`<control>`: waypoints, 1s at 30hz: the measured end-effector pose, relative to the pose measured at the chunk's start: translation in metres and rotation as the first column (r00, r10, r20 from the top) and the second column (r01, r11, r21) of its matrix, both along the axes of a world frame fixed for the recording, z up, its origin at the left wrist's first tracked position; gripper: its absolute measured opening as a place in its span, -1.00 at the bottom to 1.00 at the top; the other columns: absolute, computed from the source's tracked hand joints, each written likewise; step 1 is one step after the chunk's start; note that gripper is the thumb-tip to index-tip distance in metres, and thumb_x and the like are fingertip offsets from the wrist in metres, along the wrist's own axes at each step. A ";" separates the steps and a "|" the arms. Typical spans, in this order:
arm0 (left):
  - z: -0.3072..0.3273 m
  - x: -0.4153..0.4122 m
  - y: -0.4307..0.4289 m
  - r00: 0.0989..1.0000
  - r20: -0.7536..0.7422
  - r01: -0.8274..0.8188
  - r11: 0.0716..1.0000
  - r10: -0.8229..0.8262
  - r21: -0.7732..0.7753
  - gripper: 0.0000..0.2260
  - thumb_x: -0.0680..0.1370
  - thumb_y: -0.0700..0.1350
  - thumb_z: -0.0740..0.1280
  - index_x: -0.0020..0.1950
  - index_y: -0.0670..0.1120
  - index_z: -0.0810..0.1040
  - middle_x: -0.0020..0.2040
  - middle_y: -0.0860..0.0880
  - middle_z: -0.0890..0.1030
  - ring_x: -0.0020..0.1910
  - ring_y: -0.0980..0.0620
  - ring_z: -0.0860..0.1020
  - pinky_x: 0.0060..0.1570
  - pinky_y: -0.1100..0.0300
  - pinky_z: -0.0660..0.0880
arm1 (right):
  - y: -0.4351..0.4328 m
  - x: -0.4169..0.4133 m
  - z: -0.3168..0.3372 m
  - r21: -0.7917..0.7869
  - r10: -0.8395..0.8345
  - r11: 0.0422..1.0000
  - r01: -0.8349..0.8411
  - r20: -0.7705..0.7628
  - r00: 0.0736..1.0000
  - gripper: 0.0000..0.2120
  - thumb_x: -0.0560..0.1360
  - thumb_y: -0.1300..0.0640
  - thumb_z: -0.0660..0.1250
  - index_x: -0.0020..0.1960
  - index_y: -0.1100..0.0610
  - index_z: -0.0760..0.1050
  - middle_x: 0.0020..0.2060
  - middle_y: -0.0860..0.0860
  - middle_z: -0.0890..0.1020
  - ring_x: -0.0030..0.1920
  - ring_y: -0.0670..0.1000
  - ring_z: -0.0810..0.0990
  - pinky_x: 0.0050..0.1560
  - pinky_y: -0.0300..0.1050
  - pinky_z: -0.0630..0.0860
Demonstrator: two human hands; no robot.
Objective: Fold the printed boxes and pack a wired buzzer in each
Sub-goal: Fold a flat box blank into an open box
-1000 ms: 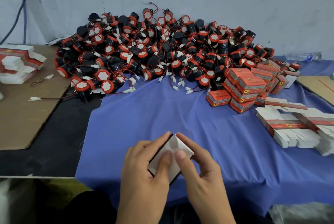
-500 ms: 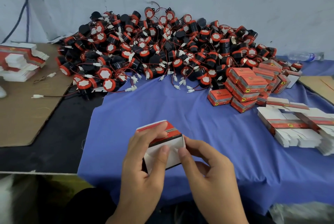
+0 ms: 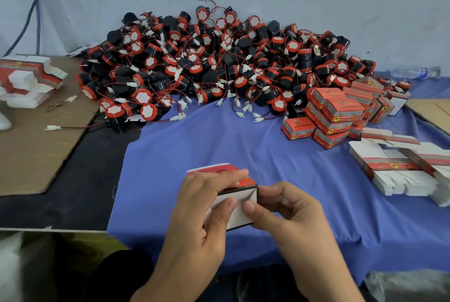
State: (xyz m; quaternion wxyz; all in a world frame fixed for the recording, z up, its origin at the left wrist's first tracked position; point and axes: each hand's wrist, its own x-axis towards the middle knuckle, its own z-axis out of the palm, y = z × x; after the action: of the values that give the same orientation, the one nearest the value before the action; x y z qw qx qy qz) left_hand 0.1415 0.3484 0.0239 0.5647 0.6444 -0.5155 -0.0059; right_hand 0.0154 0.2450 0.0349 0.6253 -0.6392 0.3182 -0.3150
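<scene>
**Box flap in hand, buzzers straight ahead**

The printed box (image 3: 239, 212) sits in both hands over the near edge of the blue cloth (image 3: 219, 145). Its long side runs roughly left to right, and a white flap faces the person. The left hand (image 3: 202, 206) wraps it, fingers curled over the red top and thumb pressing the flap. The right hand (image 3: 292, 214) pinches the flap's right edge between thumb and forefinger. The heap of wired buzzers (image 3: 219, 65) lies straight ahead, well apart, beyond the box. Since the left hand does the holding, the right looks freer to reach forward for one.
</scene>
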 end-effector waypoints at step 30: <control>0.003 -0.031 -0.001 0.991 -0.101 -0.101 0.991 0.092 -0.087 -0.34 0.27 -0.10 0.63 0.31 0.25 0.53 0.20 0.11 0.58 0.22 0.13 0.57 0.10 0.42 0.48 | 0.032 0.013 -0.010 0.687 -0.063 0.485 -0.541 0.644 0.762 -0.46 0.47 0.11 0.52 0.39 0.24 0.53 0.29 0.24 0.60 0.32 0.22 0.59 0.24 0.09 0.57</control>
State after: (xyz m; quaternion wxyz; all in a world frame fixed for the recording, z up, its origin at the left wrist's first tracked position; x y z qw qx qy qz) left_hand 0.1101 0.3477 0.0271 0.6176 0.6409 -0.4557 0.0139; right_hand 0.0280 0.2767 0.0249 0.9584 -0.1596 0.1191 -0.2043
